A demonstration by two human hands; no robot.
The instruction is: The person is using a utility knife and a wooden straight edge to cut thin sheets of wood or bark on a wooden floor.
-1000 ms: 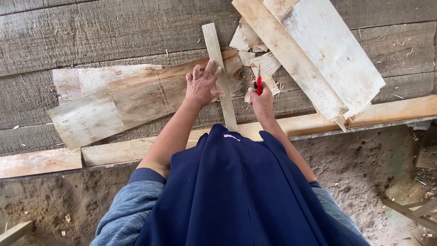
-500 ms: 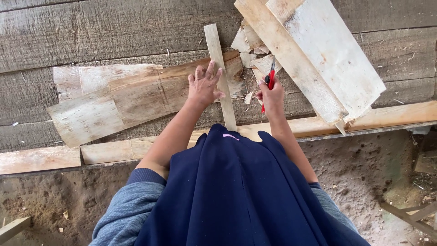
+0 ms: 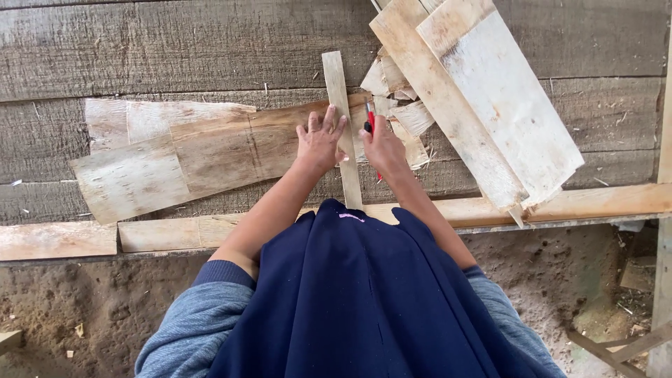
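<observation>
Narrow pale wooden strip point(image 3: 341, 133) is lying on the weathered plank table point(image 3: 175, 49), left hand point(image 3: 320, 142) pressing it with fingers spread flat; right hand point(image 3: 383, 148) is gripping a red pen point(image 3: 371, 126) beside it.

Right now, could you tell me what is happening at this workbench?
A person leans over a weathered plank workbench. Their left hand lies flat, fingers spread, on a narrow wooden strip that runs across a wide thin board. Their right hand holds a red pen with its tip beside the strip's right edge, as if marking along it. More thin boards are stacked at an angle to the right, with small offcuts beneath them.
</observation>
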